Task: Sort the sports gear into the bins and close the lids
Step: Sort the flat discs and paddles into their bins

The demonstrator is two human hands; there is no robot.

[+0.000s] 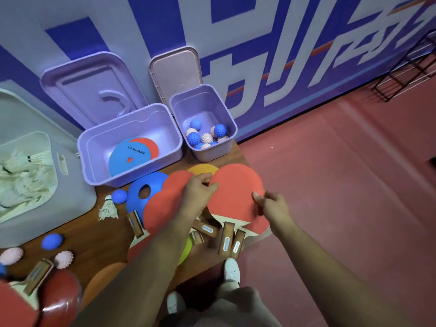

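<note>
Midway through sorting, your left hand (200, 190) and right hand (271, 204) pinch a paddle (236, 193) by its edges while balls (52, 241), discs (135, 198) and a shuttlecock (109, 207) wait, lids (175, 74) open.

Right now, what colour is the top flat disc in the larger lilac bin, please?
Blue flat disc, over a red disc; head view shows it.

The rounded lilac plastic bin (94, 140) holds a flat blue rubber disc (128, 159) with white lettering, lying over a red one. The spiky rubber balls (195, 125) are blue and pale pink. The wooden-handled paddles (236, 192) have red faces. The painted wall (283, 67) is blue with white shapes and an orange stripe.
</note>
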